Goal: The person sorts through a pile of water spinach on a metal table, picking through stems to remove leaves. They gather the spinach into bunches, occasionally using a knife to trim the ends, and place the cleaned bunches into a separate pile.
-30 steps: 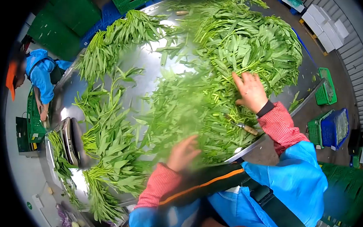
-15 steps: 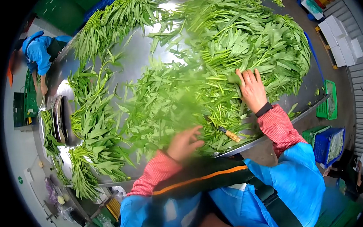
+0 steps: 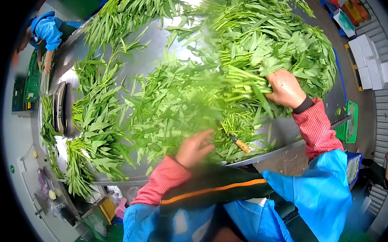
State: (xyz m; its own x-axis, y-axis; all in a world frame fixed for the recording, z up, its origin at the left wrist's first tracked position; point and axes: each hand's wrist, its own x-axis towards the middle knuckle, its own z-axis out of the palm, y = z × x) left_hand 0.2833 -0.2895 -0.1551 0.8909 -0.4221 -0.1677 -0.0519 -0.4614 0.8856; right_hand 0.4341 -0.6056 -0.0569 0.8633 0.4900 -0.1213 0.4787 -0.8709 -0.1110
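Observation:
My right hand (image 3: 287, 88) is closed around a bunch of water spinach stems (image 3: 248, 82), whose cut ends point left. Under and behind it spreads a large heap of water spinach (image 3: 260, 34). My left hand (image 3: 195, 148) hovers at the near edge of the loose leaves (image 3: 168, 111), fingers apart and holding nothing I can see; a smear on the view blurs it. Between the hands, a knife with a wooden handle (image 3: 242, 146) lies at the table's near edge, its blade partly hidden among stems.
Sorted bunches (image 3: 98, 149) lie on the left of the metal table (image 3: 140, 59), near a scale (image 3: 60, 107). A co-worker in blue (image 3: 47, 31) bends at the far left. Green (image 3: 352, 122) and blue crates (image 3: 353, 166) stand on the floor at right, with white boxes (image 3: 367, 60) beyond.
My right hand has gone from lying fingers-spread on the stems to gripping a bunch, lifting it slightly and shifting right. My left hand has barely moved. The view has shifted slightly.

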